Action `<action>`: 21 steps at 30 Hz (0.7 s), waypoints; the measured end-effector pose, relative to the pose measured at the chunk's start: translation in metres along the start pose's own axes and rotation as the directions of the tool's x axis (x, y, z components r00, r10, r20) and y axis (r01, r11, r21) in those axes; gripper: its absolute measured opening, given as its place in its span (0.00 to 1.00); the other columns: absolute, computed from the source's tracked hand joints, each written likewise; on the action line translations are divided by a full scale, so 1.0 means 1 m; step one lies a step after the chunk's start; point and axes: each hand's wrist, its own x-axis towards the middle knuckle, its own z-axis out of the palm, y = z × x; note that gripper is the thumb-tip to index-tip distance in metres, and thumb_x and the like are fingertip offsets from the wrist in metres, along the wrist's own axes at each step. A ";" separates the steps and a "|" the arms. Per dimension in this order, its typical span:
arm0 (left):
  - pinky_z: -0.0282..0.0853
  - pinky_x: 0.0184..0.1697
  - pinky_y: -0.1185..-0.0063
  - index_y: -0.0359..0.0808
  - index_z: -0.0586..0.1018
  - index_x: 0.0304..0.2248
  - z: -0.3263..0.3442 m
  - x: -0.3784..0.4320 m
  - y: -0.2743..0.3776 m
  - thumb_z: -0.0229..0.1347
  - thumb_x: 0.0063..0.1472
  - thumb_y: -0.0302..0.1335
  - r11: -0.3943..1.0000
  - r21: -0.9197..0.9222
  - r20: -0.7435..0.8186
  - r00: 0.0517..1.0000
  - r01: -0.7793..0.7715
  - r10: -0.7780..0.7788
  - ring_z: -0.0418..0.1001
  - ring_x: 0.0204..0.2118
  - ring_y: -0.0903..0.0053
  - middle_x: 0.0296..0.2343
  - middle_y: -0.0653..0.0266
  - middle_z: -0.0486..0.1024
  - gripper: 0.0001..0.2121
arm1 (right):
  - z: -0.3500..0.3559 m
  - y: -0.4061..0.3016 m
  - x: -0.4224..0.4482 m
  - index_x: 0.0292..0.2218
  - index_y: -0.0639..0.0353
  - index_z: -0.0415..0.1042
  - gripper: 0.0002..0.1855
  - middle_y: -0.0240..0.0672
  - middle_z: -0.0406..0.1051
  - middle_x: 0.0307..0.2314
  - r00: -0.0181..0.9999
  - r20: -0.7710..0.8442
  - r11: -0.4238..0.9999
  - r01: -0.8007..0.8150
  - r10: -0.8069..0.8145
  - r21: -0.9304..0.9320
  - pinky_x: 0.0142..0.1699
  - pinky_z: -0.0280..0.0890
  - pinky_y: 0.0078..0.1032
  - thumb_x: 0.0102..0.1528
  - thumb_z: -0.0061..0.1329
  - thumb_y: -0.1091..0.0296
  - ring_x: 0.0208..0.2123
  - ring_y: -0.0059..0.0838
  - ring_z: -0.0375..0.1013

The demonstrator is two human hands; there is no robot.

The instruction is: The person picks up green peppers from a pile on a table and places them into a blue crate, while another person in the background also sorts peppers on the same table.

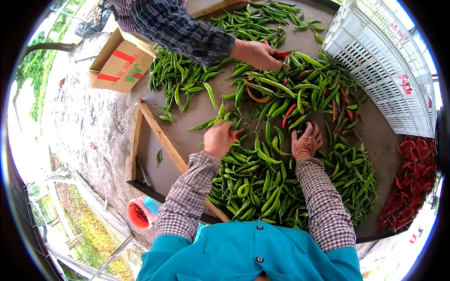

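My left hand (217, 139) is closed, slightly blurred, around a red chili pepper (232, 136) whose end shows at the right of the fist. A green chili pepper (220, 111) points up just beyond its knuckles; whether the fist also grips that one is unclear. Thumb and fingers apart, my right hand (306, 141) reaches down at the edge of mixed peppers, with no held pepper visible. Between my forearms lies a heap of green chili peppers (260, 189). Farther out is a mixed pile (281, 87) of green, red and brownish peppers.
Opposite, a co-worker's hand (258, 55) holds red peppers. White plastic crates (383, 66) stand at the right, above a red chili heap (409, 182). Wooden strips (163, 135) and a wrench (143, 172) lie left on the table. Beyond are a cardboard box (119, 65) and red bucket (137, 214).
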 end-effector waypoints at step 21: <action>0.68 0.34 0.69 0.34 0.65 0.31 0.015 0.102 0.062 0.53 0.48 0.24 0.922 0.149 -0.035 0.930 -0.358 0.367 0.70 0.32 0.61 0.30 0.54 0.69 0.11 | -0.002 -0.001 0.002 0.48 0.53 0.51 0.30 0.42 0.49 0.50 0.999 0.034 1.000 -0.010 0.009 0.020 0.52 0.45 0.47 0.49 0.48 0.54 0.51 0.47 0.49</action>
